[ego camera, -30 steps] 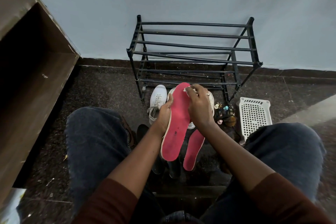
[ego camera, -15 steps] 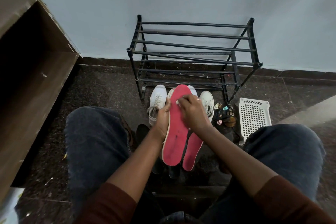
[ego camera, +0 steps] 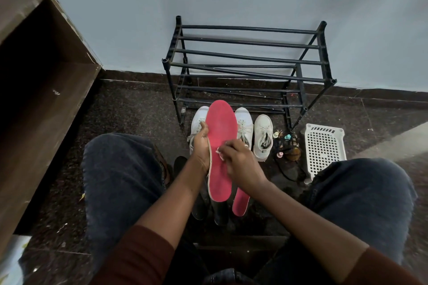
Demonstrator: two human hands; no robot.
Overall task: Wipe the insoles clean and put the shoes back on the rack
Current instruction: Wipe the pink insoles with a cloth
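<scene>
Before the rack [ego camera: 250,53], pink insole [ego camera: 221,127] (pale rim), left grip [ego camera: 201,146] tight on its edge, right grip [ego camera: 236,157] on a white wipe [ego camera: 219,154].

Grips insole [ego camera: 220,127] edge with left hand [ego camera: 201,146], thumb on top. Pinches cloth [ego camera: 219,154] in right hand [ego camera: 238,162], fingers curled.

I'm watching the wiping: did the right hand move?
Yes. The right hand, pinching a white wipe, slid down the pink insole, away from the rack.
</scene>
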